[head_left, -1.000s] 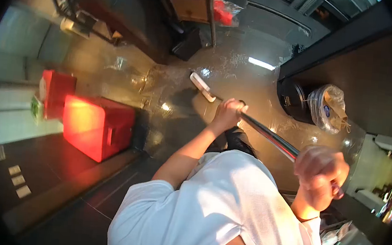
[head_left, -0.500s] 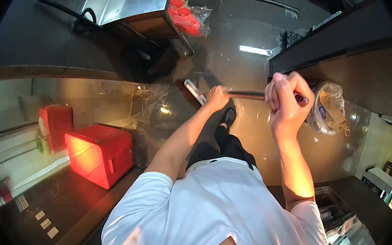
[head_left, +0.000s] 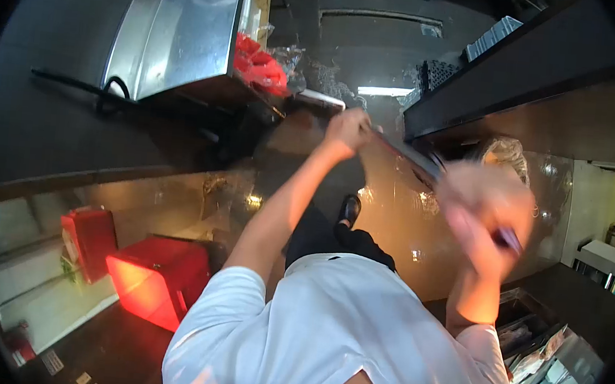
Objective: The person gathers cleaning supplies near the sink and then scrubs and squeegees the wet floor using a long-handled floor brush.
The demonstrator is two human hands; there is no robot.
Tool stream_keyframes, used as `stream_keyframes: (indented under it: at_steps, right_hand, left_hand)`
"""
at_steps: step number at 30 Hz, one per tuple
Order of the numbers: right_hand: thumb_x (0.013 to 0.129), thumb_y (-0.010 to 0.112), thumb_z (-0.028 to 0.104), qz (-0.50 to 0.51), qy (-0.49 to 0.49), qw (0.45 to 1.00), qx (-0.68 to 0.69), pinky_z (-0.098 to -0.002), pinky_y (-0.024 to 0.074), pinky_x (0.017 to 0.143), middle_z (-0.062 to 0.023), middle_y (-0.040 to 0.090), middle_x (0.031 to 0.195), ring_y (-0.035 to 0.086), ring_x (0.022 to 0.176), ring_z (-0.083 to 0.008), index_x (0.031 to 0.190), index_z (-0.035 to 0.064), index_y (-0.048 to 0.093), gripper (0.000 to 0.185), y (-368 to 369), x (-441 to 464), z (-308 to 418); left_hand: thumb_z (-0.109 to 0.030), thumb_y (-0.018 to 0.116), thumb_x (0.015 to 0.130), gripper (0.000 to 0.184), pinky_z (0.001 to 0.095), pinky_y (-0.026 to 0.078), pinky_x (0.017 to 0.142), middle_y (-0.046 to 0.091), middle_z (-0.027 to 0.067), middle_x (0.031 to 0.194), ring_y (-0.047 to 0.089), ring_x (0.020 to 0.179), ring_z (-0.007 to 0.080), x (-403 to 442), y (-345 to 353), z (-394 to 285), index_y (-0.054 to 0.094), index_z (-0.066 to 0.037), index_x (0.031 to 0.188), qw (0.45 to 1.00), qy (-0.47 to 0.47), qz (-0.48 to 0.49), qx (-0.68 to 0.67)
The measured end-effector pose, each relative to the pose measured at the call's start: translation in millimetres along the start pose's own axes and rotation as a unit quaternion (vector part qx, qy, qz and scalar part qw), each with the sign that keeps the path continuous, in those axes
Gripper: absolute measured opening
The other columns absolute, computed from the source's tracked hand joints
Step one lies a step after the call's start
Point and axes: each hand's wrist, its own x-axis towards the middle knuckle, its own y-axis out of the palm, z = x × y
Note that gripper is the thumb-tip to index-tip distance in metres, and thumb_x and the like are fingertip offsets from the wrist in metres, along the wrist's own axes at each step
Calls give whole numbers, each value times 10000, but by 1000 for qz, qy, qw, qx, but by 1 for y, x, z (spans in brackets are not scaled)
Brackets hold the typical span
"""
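A long-handled floor squeegee (head_left: 407,153) slants across in front of me. My left hand (head_left: 347,131) is closed round the lower part of its dark handle. Higher up, near the handle's end, my right hand (head_left: 487,208) grips it; motion blurs this hand, and the purplish tip sticks out beyond it. The pale bar-shaped head (head_left: 321,99) lies low by the floor, past my left hand, close to a red plastic bag (head_left: 260,67). Wet, shiny floor (head_left: 385,228) stretches beneath the handle.
A steel-topped counter (head_left: 194,28) stands at the upper left. Red boxes (head_left: 157,281) are at the lower left. A dark counter (head_left: 522,79) runs along the right, with a clear plastic bag (head_left: 507,154) under it. My black shoe (head_left: 350,209) is on the floor.
The squeegee head has moved forward, away from me, towards the red bag. My left hand went forward with it; my right hand swung back and to the right. The view shifted slightly.
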Motion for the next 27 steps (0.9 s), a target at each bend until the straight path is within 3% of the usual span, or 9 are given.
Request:
stream_keyframes:
  at_steps: [3, 5, 8, 10, 11, 15, 18, 22, 27]
  right_hand:
    - [705, 666, -53, 194, 4, 972, 130, -326, 244, 411, 3, 391, 444, 354, 357, -183, 500, 97, 357, 401, -26, 5, 47]
    - [692, 673, -44, 140, 32, 980, 138, -354, 230, 415, -20, 376, 440, 351, 360, -204, 501, 83, 371, 379, -11, 5, 39]
    - [672, 650, -81, 31, 101, 993, 45, -381, 234, 423, -43, 353, 463, 341, 370, -232, 511, 66, 320, 396, 12, 25, 23]
    - [657, 635, -91, 53, 62, 997, 2, -380, 237, 427, -41, 332, 469, 332, 378, -232, 511, 69, 299, 399, 29, 38, -12]
    - [649, 628, -96, 63, 47, 997, -16, -379, 238, 430, -40, 322, 472, 327, 382, -233, 512, 70, 289, 402, 41, 40, -34]
    - [661, 607, -95, 18, 56, 997, -54, -377, 237, 441, -43, 319, 472, 336, 397, -240, 511, 73, 312, 371, 60, 67, -92]
    - [664, 604, -90, -68, 66, 991, -94, -377, 244, 453, -53, 341, 483, 356, 413, -237, 524, 67, 333, 343, 62, 86, -129]
    - [667, 612, -57, -73, 64, 982, -161, -386, 275, 504, -56, 352, 507, 364, 460, -249, 550, 68, 307, 350, 65, 85, -180]
    - [670, 628, -36, -150, 45, 966, -207, -382, 322, 535, -57, 388, 541, 386, 482, -247, 572, 67, 364, 301, 81, 54, -143]
  left_hand:
    - [-350, 784, 825, 343, 461, 501, 694, 652, 181, 799, 650, 780, 392, -42, -9, -44, 652, -35, 793, 995, 49, 71, -52]
    - [-226, 729, 850, 243, 493, 482, 666, 629, 200, 754, 639, 769, 418, -59, 19, -28, 646, -35, 724, 987, 128, 44, -89]
    - [-211, 667, 870, 203, 483, 478, 672, 619, 192, 728, 633, 763, 400, -46, 33, 4, 668, -59, 737, 980, 115, 149, -68]
    - [-223, 641, 884, 222, 475, 476, 674, 611, 190, 712, 626, 755, 391, -22, 41, 33, 662, -65, 730, 959, 137, 248, -24]
    - [-249, 575, 928, 264, 507, 471, 664, 620, 172, 718, 634, 754, 392, -6, 48, 64, 619, -77, 732, 946, 168, 262, -88]
    - [-255, 580, 930, 301, 491, 437, 656, 580, 161, 675, 589, 729, 377, 64, 36, 111, 540, -51, 712, 955, 224, 132, -144]
    - [-254, 591, 954, 313, 479, 471, 706, 602, 187, 759, 610, 797, 389, 126, 35, 139, 577, -28, 739, 963, 195, 169, -72]
    - [-253, 636, 941, 252, 467, 504, 786, 648, 168, 883, 626, 893, 368, 196, 37, 173, 616, -51, 792, 973, 159, 162, -43]
    - [-259, 679, 921, 262, 450, 494, 756, 626, 142, 848, 624, 878, 358, 190, 22, 130, 603, -39, 801, 977, 155, 89, -115]
